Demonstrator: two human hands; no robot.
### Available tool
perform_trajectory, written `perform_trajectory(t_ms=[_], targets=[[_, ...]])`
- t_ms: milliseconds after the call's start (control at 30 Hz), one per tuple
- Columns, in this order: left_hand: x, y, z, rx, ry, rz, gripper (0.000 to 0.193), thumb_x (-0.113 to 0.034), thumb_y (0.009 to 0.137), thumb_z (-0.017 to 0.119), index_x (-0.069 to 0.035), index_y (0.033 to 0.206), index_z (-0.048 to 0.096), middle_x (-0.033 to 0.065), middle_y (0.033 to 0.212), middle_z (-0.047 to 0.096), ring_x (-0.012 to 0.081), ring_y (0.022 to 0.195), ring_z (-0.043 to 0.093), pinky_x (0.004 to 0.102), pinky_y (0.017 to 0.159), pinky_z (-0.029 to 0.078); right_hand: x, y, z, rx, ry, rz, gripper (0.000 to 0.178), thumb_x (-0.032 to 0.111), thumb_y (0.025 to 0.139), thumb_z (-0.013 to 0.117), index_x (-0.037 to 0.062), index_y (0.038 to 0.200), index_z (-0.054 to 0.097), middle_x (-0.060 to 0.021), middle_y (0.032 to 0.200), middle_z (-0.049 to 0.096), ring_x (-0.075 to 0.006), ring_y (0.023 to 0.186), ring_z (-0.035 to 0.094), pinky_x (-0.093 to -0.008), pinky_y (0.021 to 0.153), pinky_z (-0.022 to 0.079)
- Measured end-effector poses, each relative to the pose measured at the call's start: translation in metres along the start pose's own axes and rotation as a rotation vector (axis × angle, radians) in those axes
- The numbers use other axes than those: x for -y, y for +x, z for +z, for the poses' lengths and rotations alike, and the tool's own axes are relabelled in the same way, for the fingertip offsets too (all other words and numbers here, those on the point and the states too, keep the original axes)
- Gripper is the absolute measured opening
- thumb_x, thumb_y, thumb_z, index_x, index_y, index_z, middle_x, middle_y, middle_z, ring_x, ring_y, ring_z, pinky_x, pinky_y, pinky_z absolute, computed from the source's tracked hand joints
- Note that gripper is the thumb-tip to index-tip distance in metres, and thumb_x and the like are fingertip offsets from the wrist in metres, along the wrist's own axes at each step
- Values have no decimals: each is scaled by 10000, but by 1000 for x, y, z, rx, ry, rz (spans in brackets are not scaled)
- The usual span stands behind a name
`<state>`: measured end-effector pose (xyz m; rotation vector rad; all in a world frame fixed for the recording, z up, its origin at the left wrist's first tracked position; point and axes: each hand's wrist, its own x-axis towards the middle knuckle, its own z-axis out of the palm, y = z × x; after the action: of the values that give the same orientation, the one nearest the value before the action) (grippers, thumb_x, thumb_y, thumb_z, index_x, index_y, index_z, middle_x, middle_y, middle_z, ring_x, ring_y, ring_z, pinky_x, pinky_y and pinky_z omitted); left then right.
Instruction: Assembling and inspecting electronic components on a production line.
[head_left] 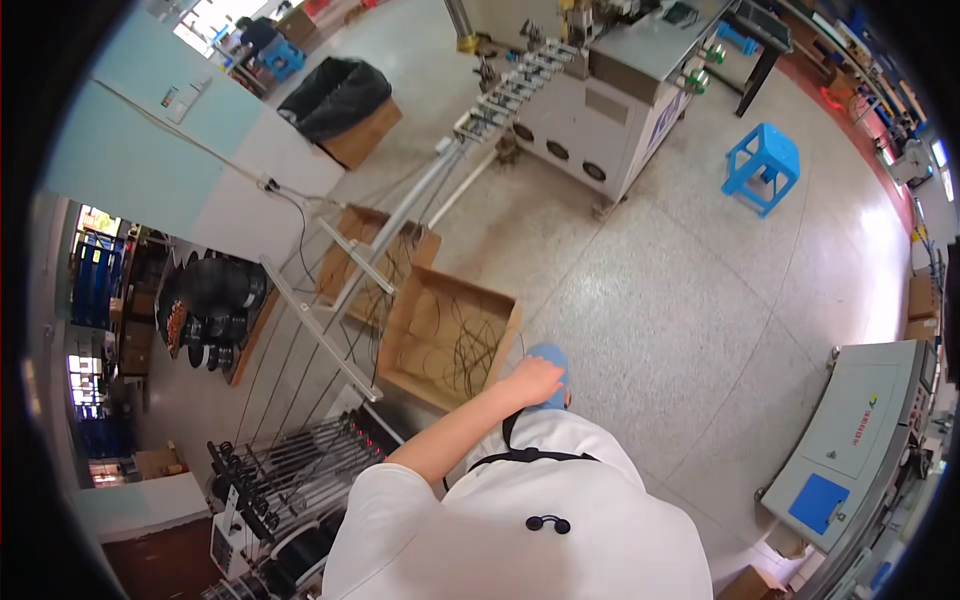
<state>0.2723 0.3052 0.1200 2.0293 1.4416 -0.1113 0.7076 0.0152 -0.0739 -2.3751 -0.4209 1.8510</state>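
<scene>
Down by the floor, the left hand (533, 381) hangs loose, fingers curled but gripping nothing, just beside the open cardboard box (447, 338) with black wire loops inside. Right hand's out of view. Blue stool (764, 166) sits well apart.

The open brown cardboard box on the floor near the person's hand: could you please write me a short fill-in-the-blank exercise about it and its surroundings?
1. The open brown cardboard box holds loose dark ____.
2. The small plastic stool on the speckled floor is ____ in colour.
3. The person's left hand hangs just to the ____ of the box in the picture.

Missing words: wires; blue; right
</scene>
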Motion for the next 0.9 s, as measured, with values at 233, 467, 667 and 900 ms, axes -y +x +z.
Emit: perform_trajectory(t_ms=[233, 467, 667, 900], targets=[[62, -75, 109, -140, -677, -387, 287, -279, 864, 552, -37, 992, 639, 178, 954, 653, 332, 917, 621, 418, 783, 482, 93, 5, -85, -14, -274, -115, 292, 254, 912, 516, -20, 940, 611, -128, 751, 674, -167, 593, 632, -268, 515, 487], [60, -243, 337, -306, -1137, -1285, 315, -266, 867, 506, 11, 885, 656, 150, 812, 671, 230, 654, 647, 364, 596, 496, 351, 106, -129, -35, -692, -423, 258, 215, 923, 478, 4, 1003, 602, -99, 731, 657, -148, 551, 609, -263, 467, 473], [-37, -208, 331, 81, -1406, -1182, 305, -262, 822, 555, 9, 908, 666, 176, 827, 674, 241, 687, 651, 370, 618, 502, 551, 129, 99, 145, -285, -699, 244, 267, 894, 550, 51, 948, 651, -77, 782, 670, -162, 651, 628, -269, 551, 497], [81, -95, 267, 31, -1320, -761, 326, -255, 803, 577, 16, 966, 655, 189, 869, 675, 275, 766, 655, 387, 693, 503, 632, -76, 278, 515, -1150, -1389, 287, 187, 926, 494, -25, 1091, 596, -122, 857, 667, -192, 775, 632, -320, 717, 496]])
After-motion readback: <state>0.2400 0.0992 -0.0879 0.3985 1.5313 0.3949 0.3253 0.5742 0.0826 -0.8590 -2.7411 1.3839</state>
